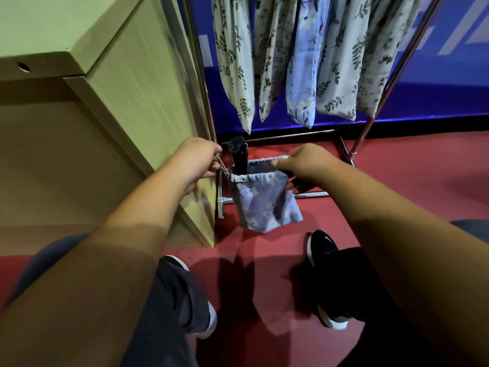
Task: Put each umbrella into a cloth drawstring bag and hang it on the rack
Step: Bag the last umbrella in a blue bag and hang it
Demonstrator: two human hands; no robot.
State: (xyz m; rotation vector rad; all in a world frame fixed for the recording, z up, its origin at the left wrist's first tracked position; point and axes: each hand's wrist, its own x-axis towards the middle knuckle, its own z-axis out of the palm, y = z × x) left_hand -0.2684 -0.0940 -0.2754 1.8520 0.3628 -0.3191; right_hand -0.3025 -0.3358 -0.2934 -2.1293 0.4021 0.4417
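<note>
Underneath, below and behind the gripping hands, a pair of black shoes (324,247) with white soles stands on the red floor (264,287), and dark trousers cover the legs. Two bare forearms reach forward over them.

The left hand (194,161) has its fingers curled in and pinches the pale drawstring (222,165), which runs taut from its fingertips down to the near corner of the bag's mouth. The right hand (307,162) grips the opposite side of the gathered rim, thumb on top and fingers curled under the cloth. Between the two hands the mouth is held wide.

The bag (264,202) is lilac with pale flowers and hangs below the grip, its lower end clear of the floor. A dark folded umbrella (239,157) stands upright inside it, at the left hand's side of the opening, and its top end pokes out above the rim, just beside the left knuckles.

Beyond the hands stand the chrome base bars and uprights of the rack (291,137). Several filled hanging bags (232,62) dangle from it above the grip, most in leaf or small prints and one in the same lilac. To the left of the left hand, a light wooden cabinet (137,102) stands close beside the rack's upright. Farthest back, a blue wall (423,88) runs behind the rack.
</note>
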